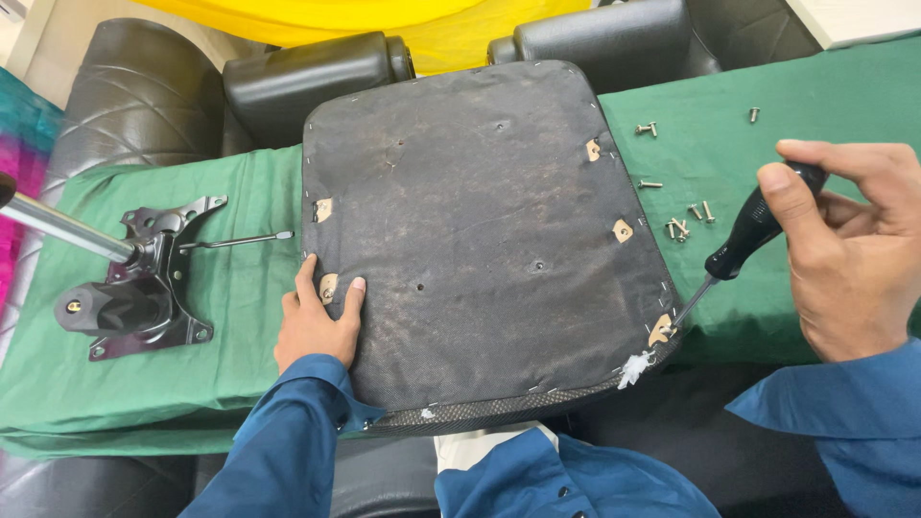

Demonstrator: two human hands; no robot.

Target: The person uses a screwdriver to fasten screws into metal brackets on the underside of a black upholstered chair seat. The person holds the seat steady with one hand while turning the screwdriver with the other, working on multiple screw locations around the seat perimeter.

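A chair seat (480,240), underside up with dusty black fabric, is steadied by the left hand (317,321), fingers flat, while a screwdriver (743,245) is gripped by the right hand (854,249) at its corner bracket (660,331).

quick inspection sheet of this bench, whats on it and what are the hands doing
surface: green cloth over the table, wrinkled.
job's things: upturned chair seat base lying flat; screwdriver with its tip at the near right corner bracket.
clutter: loose screws on the cloth right of the seat; black metal chair mechanism with a chrome cylinder at left.
grippers: left hand pressing the seat's left edge; right hand gripping the screwdriver handle.
cables: nothing seen.
surroundings: black armrests behind the seat, yellow fabric beyond.
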